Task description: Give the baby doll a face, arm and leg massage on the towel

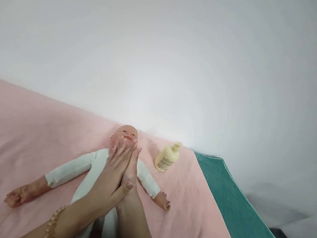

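A baby doll with a bald head (126, 132) and a white cloth body (95, 166) lies on its back on a pink cloth (182, 204), its arms spread. Above the doll's chest, my left hand (108, 182) and my right hand (131, 175) are pressed palm to palm, fingers stretched out toward the doll's chin. A beaded bracelet circles my left wrist. Nothing shows between the palms, though their inner faces are hidden. To the right of the doll's head stands a pale yellow pump bottle (164, 159) with a printed label.
A green surface (226, 187) borders the pink cloth on the right. Behind the cloth rises a plain pale wall (168, 56). Something dark (279, 234) shows at the lower right, beyond the green edge.
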`<state>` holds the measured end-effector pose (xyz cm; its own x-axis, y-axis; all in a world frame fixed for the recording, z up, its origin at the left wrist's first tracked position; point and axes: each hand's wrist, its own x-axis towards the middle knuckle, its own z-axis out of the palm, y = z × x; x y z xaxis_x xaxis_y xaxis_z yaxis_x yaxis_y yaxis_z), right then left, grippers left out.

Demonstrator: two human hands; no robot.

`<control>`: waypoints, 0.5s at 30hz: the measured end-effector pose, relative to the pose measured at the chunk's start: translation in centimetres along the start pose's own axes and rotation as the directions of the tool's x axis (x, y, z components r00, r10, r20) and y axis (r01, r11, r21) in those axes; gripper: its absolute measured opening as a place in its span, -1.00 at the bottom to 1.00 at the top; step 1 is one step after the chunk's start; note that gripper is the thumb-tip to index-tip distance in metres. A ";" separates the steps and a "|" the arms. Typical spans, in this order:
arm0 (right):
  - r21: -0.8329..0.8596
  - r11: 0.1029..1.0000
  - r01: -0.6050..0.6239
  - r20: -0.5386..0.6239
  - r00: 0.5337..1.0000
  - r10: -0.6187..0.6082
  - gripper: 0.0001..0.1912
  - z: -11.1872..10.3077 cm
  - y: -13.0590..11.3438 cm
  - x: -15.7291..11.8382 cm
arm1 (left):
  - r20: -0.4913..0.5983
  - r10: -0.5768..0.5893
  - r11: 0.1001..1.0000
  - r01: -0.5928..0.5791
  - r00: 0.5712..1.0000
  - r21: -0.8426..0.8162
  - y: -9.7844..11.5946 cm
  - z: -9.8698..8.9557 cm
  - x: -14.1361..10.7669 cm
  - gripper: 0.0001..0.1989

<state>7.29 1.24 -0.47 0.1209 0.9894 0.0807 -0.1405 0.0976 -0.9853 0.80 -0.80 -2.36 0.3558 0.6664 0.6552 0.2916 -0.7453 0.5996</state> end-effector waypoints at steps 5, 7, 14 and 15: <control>-0.264 0.962 0.066 0.152 0.988 -0.026 -0.30 -0.9 -1.1 -1.3 | 0.192 0.030 0.996 -0.044 0.981 0.071 -2.6 -1.9 1.6 -0.21; -0.263 0.962 0.077 0.249 0.968 -0.010 -0.30 -1.9 -1.2 -1.9 | 0.162 -0.003 1.000 -0.001 0.987 0.025 -3.5 -2.9 2.2 -0.36; -0.612 0.695 0.377 0.540 0.841 0.019 -0.58 -3.8 -1.0 -3.1 | -0.249 -0.446 0.891 0.398 0.860 -0.221 -5.2 -7.2 2.8 -0.45; -0.651 0.643 0.404 0.552 0.833 0.037 -0.59 -3.9 -0.9 -2.9 | -0.254 -0.462 0.884 0.419 0.850 -0.205 -5.2 -7.5 2.8 -0.44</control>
<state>10.86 -2.16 -0.45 -0.4473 0.8870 0.1145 0.5982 0.3918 -0.6990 -6.33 5.12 -0.21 -0.0579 0.9162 0.3964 0.2249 -0.3749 0.8994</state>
